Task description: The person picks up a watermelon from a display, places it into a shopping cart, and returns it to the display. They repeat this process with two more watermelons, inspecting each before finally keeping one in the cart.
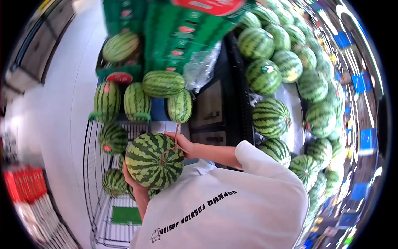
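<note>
A large striped watermelon (151, 159) is held between my two hands over a wire shopping cart (93, 199). My left hand (133, 179) is closed against its lower left side, the fingers partly hidden by the fruit. On its upper right side, my right hand (182, 144) grips it near the long, dry brown stem (176, 135). Inside the cart, a dark striped watermelon (113, 139) and another watermelon (114, 182) lie to the left of the held one. Parts of other melons show beneath it.
Beyond the cart's green handle (120, 116) are several watermelons, including one lying crosswise (163, 84). Green printed cartons (166, 37) and crumpled clear plastic (202, 68) stand behind. A display stand (292, 108) piled with watermelons (271, 117) is on the right; red baskets (25, 184) are far left.
</note>
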